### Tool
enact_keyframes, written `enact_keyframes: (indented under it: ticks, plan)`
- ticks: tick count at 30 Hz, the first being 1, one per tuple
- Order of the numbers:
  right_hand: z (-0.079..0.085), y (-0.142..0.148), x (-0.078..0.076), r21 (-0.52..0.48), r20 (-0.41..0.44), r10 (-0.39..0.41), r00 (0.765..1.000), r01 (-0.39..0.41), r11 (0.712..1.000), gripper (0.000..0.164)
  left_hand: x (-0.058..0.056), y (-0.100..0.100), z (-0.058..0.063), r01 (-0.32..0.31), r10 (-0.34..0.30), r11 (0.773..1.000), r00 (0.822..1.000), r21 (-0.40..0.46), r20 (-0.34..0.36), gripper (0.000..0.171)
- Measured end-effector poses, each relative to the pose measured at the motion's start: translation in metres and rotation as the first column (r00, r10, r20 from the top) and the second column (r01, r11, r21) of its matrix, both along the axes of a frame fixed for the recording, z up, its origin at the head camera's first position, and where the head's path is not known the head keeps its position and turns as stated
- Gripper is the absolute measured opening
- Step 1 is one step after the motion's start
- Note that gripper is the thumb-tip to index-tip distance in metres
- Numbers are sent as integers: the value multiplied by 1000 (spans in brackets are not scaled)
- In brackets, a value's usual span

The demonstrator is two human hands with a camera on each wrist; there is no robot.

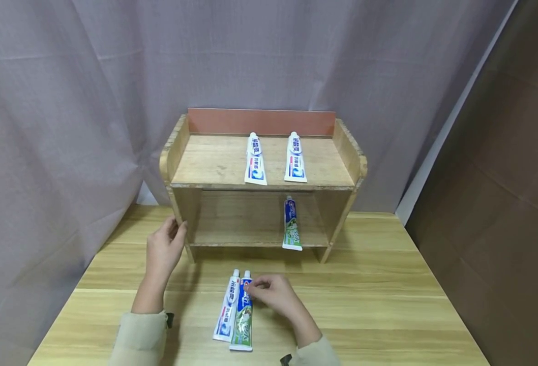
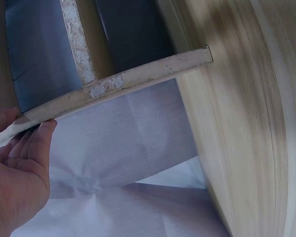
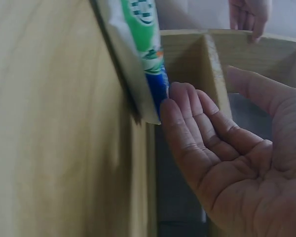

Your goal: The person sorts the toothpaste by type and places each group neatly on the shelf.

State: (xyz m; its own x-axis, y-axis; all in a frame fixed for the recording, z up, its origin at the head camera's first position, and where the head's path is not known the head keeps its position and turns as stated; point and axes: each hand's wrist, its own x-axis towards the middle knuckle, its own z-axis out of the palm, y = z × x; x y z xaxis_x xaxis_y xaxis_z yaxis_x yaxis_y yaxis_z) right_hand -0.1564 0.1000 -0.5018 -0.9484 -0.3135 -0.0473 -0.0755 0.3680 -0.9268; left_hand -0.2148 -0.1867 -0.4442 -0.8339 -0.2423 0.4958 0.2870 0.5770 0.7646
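Note:
My left hand [image 1: 165, 249] holds the left side panel of a small wooden shelf [image 1: 214, 165]. In the left wrist view its thumb and fingers lie on opposite faces of the panel edge [image 2: 148, 74]. On the table, my right hand [image 1: 275, 295] is at the upper part of a blue and green toothpaste tube [image 1: 242, 325]. The right wrist view shows its fingers [image 3: 192, 133] extended, fingertips right at the tube [image 3: 143, 49], and the thumb held apart. Against that tube's left side lies a white toothpaste tube [image 1: 225, 312], caps pointing toward the shelf.
Two white toothpaste tubes, a left one [image 1: 255, 160] and a right one [image 1: 295, 158], lie on the upper board. Another blue and green tube [image 1: 291, 223] lies on the lower board, toward the right. Grey curtain [image 1: 260, 56] hangs behind the wooden table [image 1: 379, 305].

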Motion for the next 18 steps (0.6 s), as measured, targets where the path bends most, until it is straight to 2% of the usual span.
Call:
enact_keyframes:
  ticks: [3,8,15,18]
  plan:
    - [-4,-1,0,1,42,-1,999,1,1000,22,0,0,1,2,-2,1000,1000,5,5,23]
    - [-7,-1,0,8,54,-20,998,19,1000,23,-1,0,0,6,-6,1000,1000,7,8,24]
    - [-13,-2,4,163,38,-68,997,61,985,26,0,-1,-1,1,-1,1000,1000,8,10,24]
    - [-16,-9,7,223,22,-81,996,74,972,32,0,-1,-1,4,-4,1000,1000,9,14,25]
